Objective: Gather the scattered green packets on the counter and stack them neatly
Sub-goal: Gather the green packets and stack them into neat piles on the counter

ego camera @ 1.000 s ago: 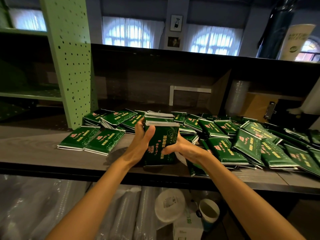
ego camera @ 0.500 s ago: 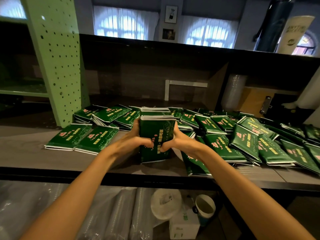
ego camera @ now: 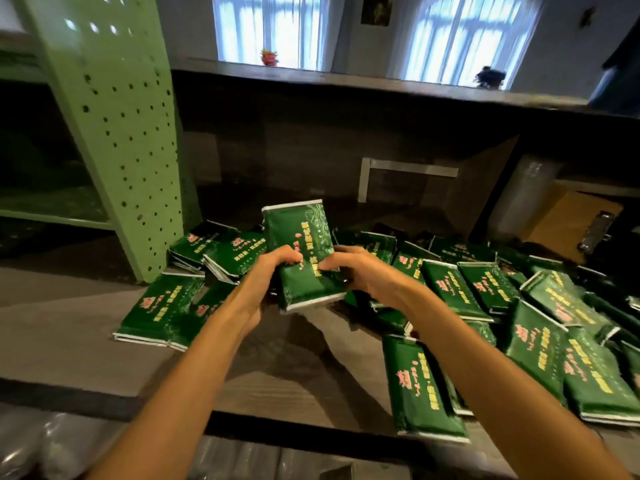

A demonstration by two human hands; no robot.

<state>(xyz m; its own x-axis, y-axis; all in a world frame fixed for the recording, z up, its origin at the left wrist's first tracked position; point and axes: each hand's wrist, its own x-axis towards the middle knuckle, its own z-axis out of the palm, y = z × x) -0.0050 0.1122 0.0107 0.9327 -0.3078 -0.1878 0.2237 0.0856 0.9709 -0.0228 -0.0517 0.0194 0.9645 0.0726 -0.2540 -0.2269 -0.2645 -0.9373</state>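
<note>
Grey wood-grain worktop [ego camera: 69, 327] runs across the view beneath a dark raised ledge [ego camera: 381, 84] with bright curtained windows [ego camera: 263, 26] beyond. Near its middle a bundle of green packets [ego camera: 304, 244] is held on end, printed face toward the camera, its top tipped slightly left; whether its lower edge touches the worktop cannot be told. The left hand [ego camera: 273, 268] grips the bundle's left side, fingers curled around behind it and thumb across the front. The right hand [ego camera: 356, 271] clamps the right side the same way, thumb pressing on the front face. Both forearms reach up from the bottom of the frame and converge, wrists bent inward toward each other. More green packets lie flat and overlapping to the right [ego camera: 540, 344] in a wide, untidy spread, and a smaller group [ego camera: 162, 306] sits to the left by the foot of a pale green perforated post [ego camera: 117, 133].
</note>
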